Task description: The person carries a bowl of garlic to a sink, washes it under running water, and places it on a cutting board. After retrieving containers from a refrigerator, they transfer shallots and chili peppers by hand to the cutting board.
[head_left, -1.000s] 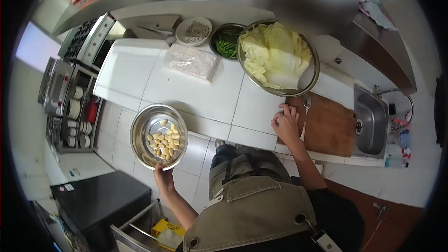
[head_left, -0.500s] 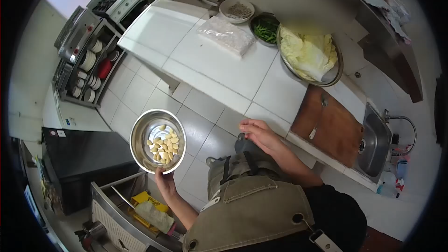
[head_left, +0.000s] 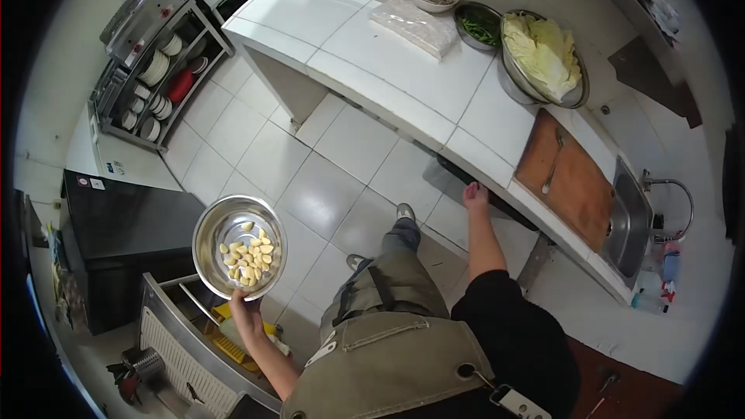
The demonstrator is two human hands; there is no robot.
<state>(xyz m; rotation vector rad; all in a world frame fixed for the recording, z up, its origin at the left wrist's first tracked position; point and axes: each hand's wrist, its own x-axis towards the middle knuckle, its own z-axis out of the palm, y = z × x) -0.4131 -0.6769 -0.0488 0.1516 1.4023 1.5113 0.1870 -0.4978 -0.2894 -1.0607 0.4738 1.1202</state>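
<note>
My left hand [head_left: 246,309] grips the near rim of a round steel bowl [head_left: 203,252], which holds several pale peeled cloves [head_left: 250,254] that look like garlic. The bowl is held out over the floor on the left. My right hand [head_left: 475,195] hangs near the counter's front edge, its fingers curled; whether anything is in them is too small to make out. Nearest to it are the white tiled counter [head_left: 388,81] and a dark container [head_left: 497,206] beneath.
On the counter are a wrapped white slab [head_left: 417,27], a bowl of greens [head_left: 479,29], a cabbage bowl [head_left: 543,58] and a wooden board [head_left: 565,182] with a spoon, beside a sink [head_left: 632,225]. A dish rack [head_left: 159,81] stands at the upper left.
The bowl in my left hand has shifted slightly left and down in view. My right hand has moved right and up, away from my body. More floor shows, and both shoes are visible.
</note>
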